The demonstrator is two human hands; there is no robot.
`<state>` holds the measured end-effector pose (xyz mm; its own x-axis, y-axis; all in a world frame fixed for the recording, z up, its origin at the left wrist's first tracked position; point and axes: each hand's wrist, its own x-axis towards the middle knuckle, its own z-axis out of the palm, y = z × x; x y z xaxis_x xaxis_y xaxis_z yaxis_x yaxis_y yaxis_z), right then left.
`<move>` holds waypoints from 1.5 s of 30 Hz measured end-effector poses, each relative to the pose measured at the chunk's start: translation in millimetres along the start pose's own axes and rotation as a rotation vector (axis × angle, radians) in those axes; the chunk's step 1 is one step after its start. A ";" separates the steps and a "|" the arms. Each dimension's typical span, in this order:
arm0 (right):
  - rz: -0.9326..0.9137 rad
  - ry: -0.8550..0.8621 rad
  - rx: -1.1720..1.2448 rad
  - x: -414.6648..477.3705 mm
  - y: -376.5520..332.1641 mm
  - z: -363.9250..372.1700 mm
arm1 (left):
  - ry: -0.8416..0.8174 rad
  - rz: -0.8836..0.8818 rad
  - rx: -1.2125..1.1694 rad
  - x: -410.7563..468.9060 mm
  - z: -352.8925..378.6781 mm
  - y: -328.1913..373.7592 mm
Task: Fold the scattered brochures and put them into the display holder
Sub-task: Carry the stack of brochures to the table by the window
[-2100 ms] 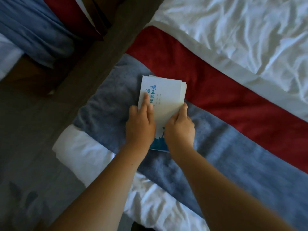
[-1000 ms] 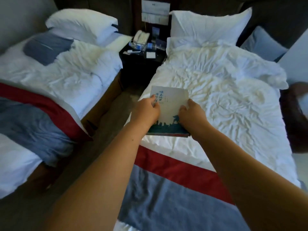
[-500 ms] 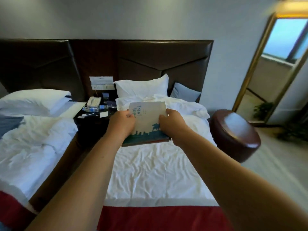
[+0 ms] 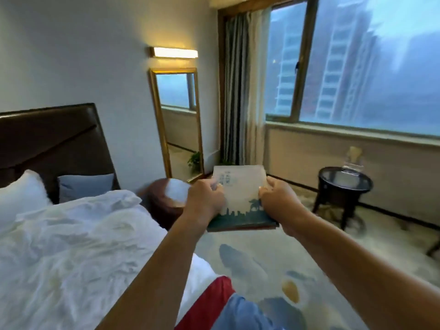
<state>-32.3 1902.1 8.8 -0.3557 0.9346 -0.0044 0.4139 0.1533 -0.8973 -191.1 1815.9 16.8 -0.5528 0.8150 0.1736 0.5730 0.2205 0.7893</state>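
Brochures in a folded stack, held in the air at the centre of the frame.
Left hand grips the left edge and right hand pinches the right edge, fingers curled on the paper. Inner sheets may slip out below, I think, because only the edges are clamped. Display holder I cannot identify.

The top brochure carries blue printed characters near its upper left corner; they are too blurred to read; no other text shows.
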 end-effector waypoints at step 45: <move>0.295 0.651 0.111 295.4 290.3 -605.3 | -0.597 0.478 -0.004 254.7 651.2 445.5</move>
<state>489.9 2416.9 14.2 0.3436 0.9389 -0.0206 0.3155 -0.1361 -0.9391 317.4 2470.7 29.1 0.1764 0.9728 0.1503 0.6651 -0.2303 0.7103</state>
